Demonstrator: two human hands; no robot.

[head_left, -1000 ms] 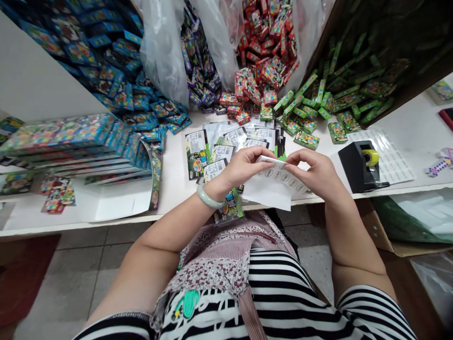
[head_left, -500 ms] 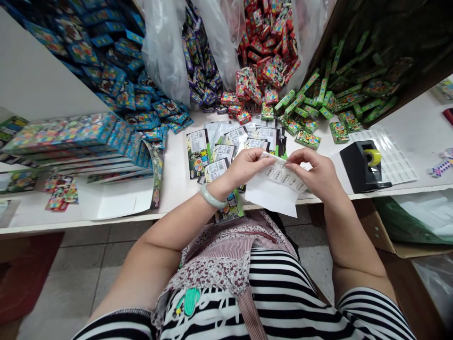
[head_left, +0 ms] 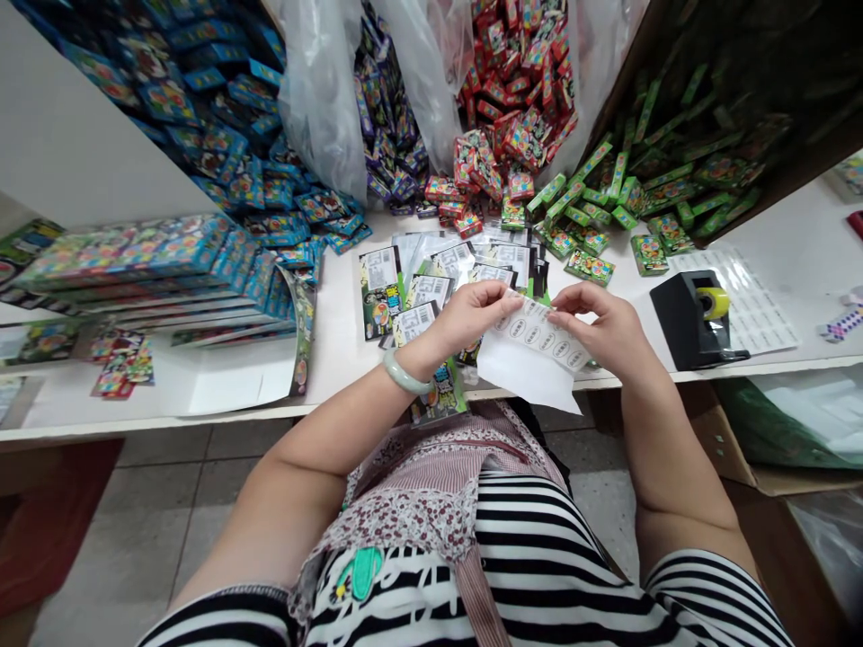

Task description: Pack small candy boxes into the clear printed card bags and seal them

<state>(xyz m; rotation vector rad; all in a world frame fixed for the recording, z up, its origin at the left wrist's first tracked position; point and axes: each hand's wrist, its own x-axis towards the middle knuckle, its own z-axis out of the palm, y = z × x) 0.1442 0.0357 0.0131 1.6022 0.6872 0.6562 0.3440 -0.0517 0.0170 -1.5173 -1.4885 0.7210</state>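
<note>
A white sheet of oval stickers (head_left: pixel 539 337) hangs between my two hands, just above the table's front edge. My left hand (head_left: pixel 480 310) pinches its upper left corner between thumb and fingers. With thumb and forefinger, my right hand (head_left: pixel 593 322) grips the sheet's upper right edge. The lower part of the sheet is blank and droops toward me. Under and behind my hands lie several flat printed packets (head_left: pixel 382 292) with barcodes, overlapping one another. Another green and black packet (head_left: pixel 441 395) sits at the table edge below my left wrist.
Stacked boxes (head_left: pixel 155 261) stand at left beside an open white tray (head_left: pixel 233 377). Blue (head_left: pixel 249 180), purple (head_left: pixel 395 153), red (head_left: pixel 519 99) and green small boxes (head_left: pixel 593 198) are heaped at the back. A black tape dispenser (head_left: pixel 694 319) and more sticker sheets (head_left: pixel 755 305) are at right.
The sticker sheet has shifted slightly right and tilted, so more rows of ovals show. My hands keep their hold on it. The surroundings appear shifted slightly in view.
</note>
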